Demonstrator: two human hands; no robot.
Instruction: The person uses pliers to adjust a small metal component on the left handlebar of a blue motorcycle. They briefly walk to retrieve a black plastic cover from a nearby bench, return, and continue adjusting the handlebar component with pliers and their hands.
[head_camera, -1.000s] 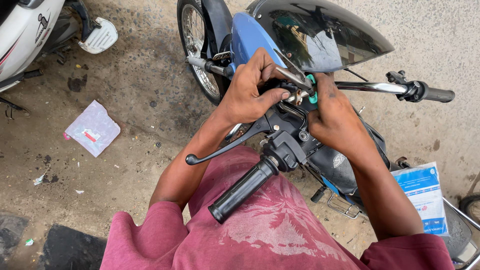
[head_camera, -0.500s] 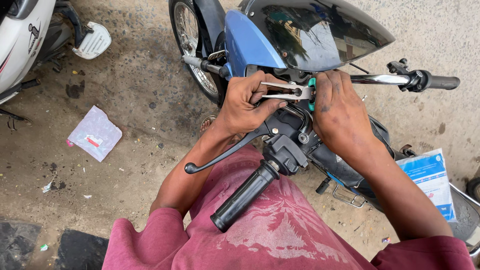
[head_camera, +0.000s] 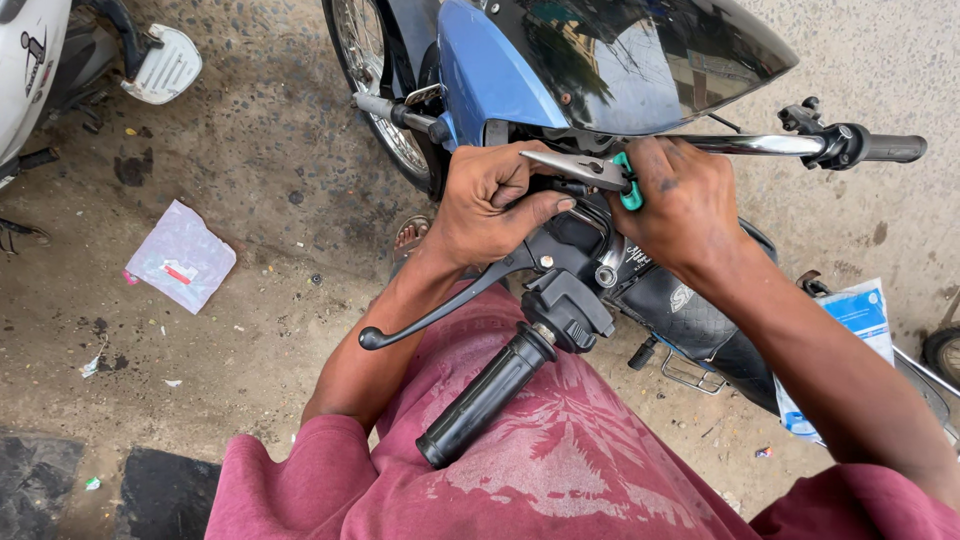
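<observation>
Head view, looking down over a blue motorcycle's handlebar. Left hand (head_camera: 490, 205) curled over the switch housing at the bar's centre, fingers (head_camera: 520, 190) wrapped closed around the parts there, thumb stretched toward 3 o'clock. Right hand (head_camera: 680, 205) closed on the green-handled pliers (head_camera: 590, 172), steel jaws pointing toward 9 o'clock and meeting the left hand's knuckles just below the dark windscreen (head_camera: 640, 60). Exactly what the jaws bite: hidden between the two hands, cannot tell.

Black clutch lever (head_camera: 440, 305) hanging out toward 8 o'clock, black rubber grip (head_camera: 485, 400) pointing to 7 o'clock over the maroon shirt. Right grip (head_camera: 880, 148) far out at 3 o'clock. Front wheel (head_camera: 375, 90) at 12 o'clock. Plastic packet (head_camera: 180, 255) lying on the concrete floor at 9 o'clock, well apart from the hands; blue-and-white packet (head_camera: 860, 320) at 4 o'clock beside the frame.

Likely risks: pliers slipping off a small fitting and jabbing the left knuckles, so close to the jaws; a loosened small part dropping to the gritty floor and getting lost; too hard a squeeze rounding or marring the fitting.
</observation>
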